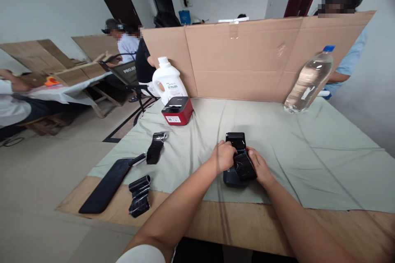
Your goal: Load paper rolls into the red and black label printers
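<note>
A small dark device that looks like a portable label printer [232,178] sits on the cloth before me, its lid [235,137] tipped back on the far side. A glossy black strip [245,166] lies over its front, hanging toward me. My left hand [222,156] is at the device's left side, fingers curled over the opening by the lid; the fingertips are partly hidden. Along the right side, my right hand [259,167] grips the device, thumb near the opening. Left of them lie two rolls of glossy black film, the far roll [156,148] and the near roll [140,196], both partly unwound.
A dark flat paddle-like thing [106,187] lies at the table's left edge. A red and black box-shaped device [177,111] stands before a white jug [169,80]. A cardboard screen [237,61] closes the back, with a large water bottle [310,78] leaning there. People sit beyond.
</note>
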